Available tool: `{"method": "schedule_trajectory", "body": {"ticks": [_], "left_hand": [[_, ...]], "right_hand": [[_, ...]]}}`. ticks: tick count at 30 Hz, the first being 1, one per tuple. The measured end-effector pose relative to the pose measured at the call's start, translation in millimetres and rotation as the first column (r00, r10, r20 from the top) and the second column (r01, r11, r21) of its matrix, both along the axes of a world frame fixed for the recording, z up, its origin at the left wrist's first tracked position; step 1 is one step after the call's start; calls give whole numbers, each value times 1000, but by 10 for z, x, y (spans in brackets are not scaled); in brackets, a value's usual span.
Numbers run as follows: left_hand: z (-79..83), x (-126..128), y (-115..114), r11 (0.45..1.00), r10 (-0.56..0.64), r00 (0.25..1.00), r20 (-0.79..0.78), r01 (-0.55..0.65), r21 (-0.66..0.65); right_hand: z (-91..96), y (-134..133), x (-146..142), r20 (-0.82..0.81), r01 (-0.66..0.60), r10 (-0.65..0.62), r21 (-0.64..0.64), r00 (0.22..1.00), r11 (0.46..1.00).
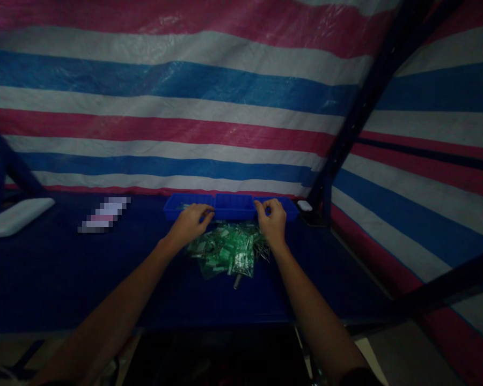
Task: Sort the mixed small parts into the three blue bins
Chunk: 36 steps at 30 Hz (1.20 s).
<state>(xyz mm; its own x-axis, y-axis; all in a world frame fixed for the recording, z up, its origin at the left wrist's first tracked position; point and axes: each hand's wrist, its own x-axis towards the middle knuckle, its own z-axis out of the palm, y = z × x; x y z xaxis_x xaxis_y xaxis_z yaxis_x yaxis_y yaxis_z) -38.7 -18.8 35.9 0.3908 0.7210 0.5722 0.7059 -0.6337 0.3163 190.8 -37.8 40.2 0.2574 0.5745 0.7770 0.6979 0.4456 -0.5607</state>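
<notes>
Three blue trays stand in a row at the back of the blue table. My left hand (192, 222) is over the front of the left tray (169, 208), fingers curled and pinched near the middle tray (234, 203). At the front of the right tray (290, 209), my right hand (272, 221) holds thumb and fingertips together. Anything in either pinch is too small or dark to make out. Between and below my hands lies a pile of small clear and greenish plastic bags (225, 249). Thin metal pins (262, 252) and a short metal cylinder (237, 281) lie beside it.
On the left of the table (84, 284) are a long white object (18, 217) and a blurred-out flat item (105, 214). A small white case (305, 205) sits at the right by a blue post (326, 195). Striped sheeting (177, 128) hangs behind.
</notes>
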Motion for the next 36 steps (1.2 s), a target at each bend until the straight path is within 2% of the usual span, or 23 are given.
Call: {"method": "schedule_trajectory", "body": {"ticks": [2, 5, 8, 11, 15, 18, 21, 23, 26, 30, 33, 36], "left_hand": [[-87, 155, -55, 990, -105, 994, -11, 103, -95], [-198, 317, -147, 979, -150, 988, -36, 144, -142], [-247, 367, -209, 991, -92, 993, -74, 84, -102], [-221, 333, -213, 999, -6, 999, -47, 4, -39], [-183, 248, -163, 999, -36, 997, -65, 33, -41], [-216, 210, -146, 997, -61, 984, -169, 51, -63], [-261, 205, -159, 995, -29, 952, -305, -1, -97], [-264, 207, -165, 994, -12, 945, -327, -25, -109], [-206, 198, -147, 994, 6, 975, -220, -30, -104], [-58, 169, -123, 994, -66, 997, 41, 70, -90], [34, 178, -160, 996, -75, 972, 221, 82, -23], [60, 224, -225, 991, -115, 943, 312, 89, 96]], "right_hand": [[-22, 8, -10, -10, 8, -8, -15, 1000, 1000], [-49, 14, -39, -43, 19, -21, -50, 999, 999], [-58, 9, -77, -50, -38, 32, -115, 998, 993], [-49, -18, -130, -38, -126, 121, -164, 992, 978], [-52, -55, -195, -20, -216, 218, -236, 976, 947], [-70, -64, -224, 14, -229, 245, -304, 969, 925], [-79, -76, -250, 65, -230, 266, -338, 962, 913], [-74, -94, -275, 95, -242, 292, -356, 952, 903], [-62, -132, -317, 120, -270, 339, -388, 933, 881], [-61, -164, -362, 68, -332, 391, -410, 918, 850], [-57, -161, -388, -105, -418, 411, -391, 906, 820], [-34, -154, -408, -396, -577, 438, -372, 807, 727]]}}
